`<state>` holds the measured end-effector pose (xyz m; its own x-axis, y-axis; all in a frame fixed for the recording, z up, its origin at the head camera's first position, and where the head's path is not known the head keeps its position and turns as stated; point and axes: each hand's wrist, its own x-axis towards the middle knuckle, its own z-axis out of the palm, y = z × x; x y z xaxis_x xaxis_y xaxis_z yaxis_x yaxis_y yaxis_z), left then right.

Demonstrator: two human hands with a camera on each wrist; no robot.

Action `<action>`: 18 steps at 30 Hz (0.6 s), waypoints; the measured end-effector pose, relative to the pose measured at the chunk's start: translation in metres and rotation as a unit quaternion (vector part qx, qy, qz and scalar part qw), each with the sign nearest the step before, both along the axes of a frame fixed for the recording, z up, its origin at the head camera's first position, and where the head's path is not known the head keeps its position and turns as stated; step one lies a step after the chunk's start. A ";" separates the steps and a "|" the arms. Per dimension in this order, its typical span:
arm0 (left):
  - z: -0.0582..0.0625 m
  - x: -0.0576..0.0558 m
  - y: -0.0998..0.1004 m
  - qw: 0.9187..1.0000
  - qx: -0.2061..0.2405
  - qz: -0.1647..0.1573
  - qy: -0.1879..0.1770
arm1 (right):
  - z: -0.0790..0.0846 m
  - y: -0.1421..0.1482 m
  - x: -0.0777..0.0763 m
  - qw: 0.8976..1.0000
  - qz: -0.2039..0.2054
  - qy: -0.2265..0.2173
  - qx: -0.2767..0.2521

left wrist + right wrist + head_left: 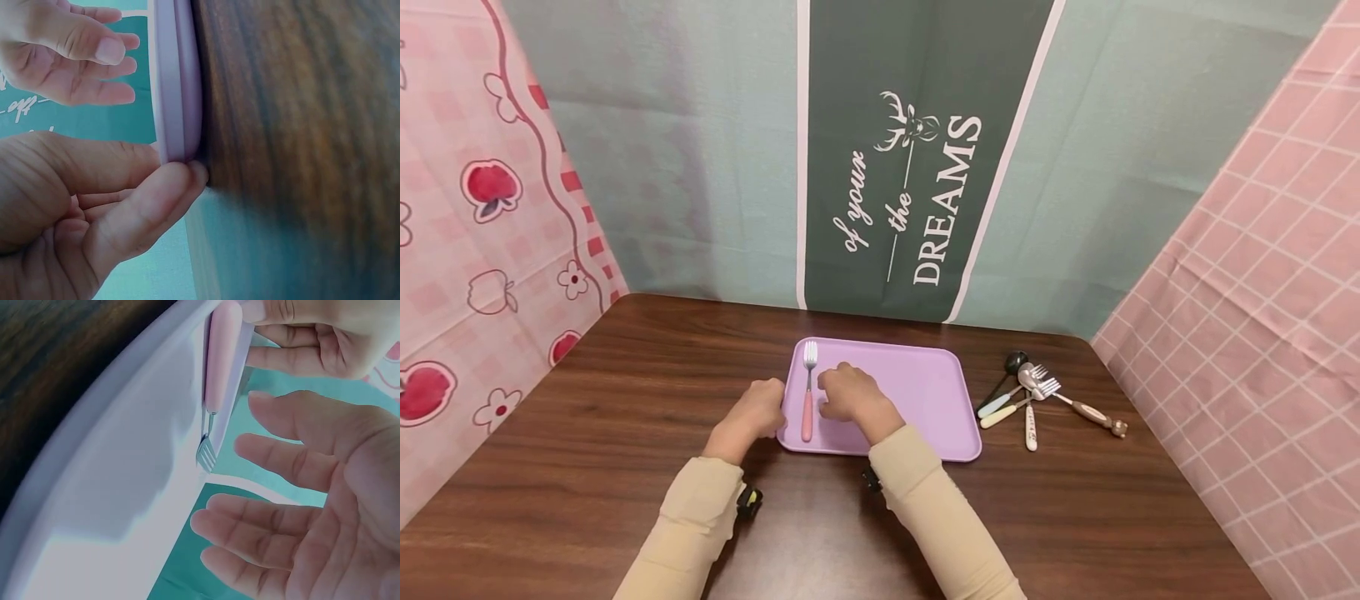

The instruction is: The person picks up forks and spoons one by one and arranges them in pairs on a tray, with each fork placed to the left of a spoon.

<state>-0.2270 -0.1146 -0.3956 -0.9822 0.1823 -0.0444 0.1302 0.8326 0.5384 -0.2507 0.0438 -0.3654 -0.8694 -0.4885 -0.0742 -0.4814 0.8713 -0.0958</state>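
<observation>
A purple tray (925,387) lies on the table. On its left side rests a fork with a pink handle (807,417), its tines towards the far edge. With thumb and fingers my left hand (762,407) pinches the tray's left rim, as the left wrist view shows at the tray edge (169,87). Over the tray, just right of the fork, hovers my right hand (852,393). Its fingers (275,456) are spread and loosely bent in the right wrist view, with nothing between them.
Right of the tray lies a pile of cutlery: a black ladle (1016,362), a fork with a pale yellow handle (1000,417), a spoon with a white patterned handle (1031,429) and a fork with a brown bear-tipped handle (1093,414). Fabric hangings (730,167) enclose the table.
</observation>
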 end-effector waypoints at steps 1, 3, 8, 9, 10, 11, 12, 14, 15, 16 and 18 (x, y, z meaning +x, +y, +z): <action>0.000 0.000 0.000 1.000 0.001 -0.001 0.000 | 0.000 0.000 0.000 1.000 0.001 -0.001 0.002; 0.000 0.001 0.000 1.000 0.004 -0.001 -0.001 | 0.000 0.001 0.000 1.000 0.002 -0.002 0.003; 0.000 0.001 0.000 1.000 0.008 -0.002 -0.001 | -0.002 0.005 -0.001 1.000 -0.002 -0.012 0.003; 0.000 0.001 0.001 1.000 0.008 -0.004 0.002 | -0.002 0.006 -0.001 1.000 -0.005 -0.015 0.002; 0.000 0.001 0.001 1.000 0.008 -0.005 0.003 | -0.003 0.008 -0.001 1.000 -0.007 -0.017 0.001; 0.000 0.000 0.001 1.000 0.008 -0.007 0.005 | -0.004 0.010 -0.002 1.000 -0.011 -0.018 -0.001; 0.000 0.000 0.001 1.000 0.008 -0.008 0.005 | -0.004 0.012 -0.002 1.000 -0.014 -0.021 -0.003; 0.000 -0.001 0.001 1.000 0.007 -0.008 0.004 | -0.005 0.016 -0.003 0.999 -0.021 -0.026 -0.008; 0.001 -0.001 0.000 1.000 0.008 -0.008 0.004 | -0.005 0.018 -0.004 0.999 -0.023 -0.027 -0.010; 0.000 -0.001 0.000 1.000 0.008 -0.007 0.002 | -0.005 0.021 -0.004 0.999 -0.025 -0.028 -0.011; 0.001 -0.001 0.000 1.000 0.006 -0.006 0.001 | -0.005 0.026 -0.005 0.999 -0.029 -0.028 -0.014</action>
<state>-0.2282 -0.1146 -0.3949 -0.9799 0.1954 -0.0395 0.1424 0.8248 0.5472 -0.2552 0.0695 -0.3703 -0.8913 -0.4395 -0.1117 -0.4228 0.8945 -0.1455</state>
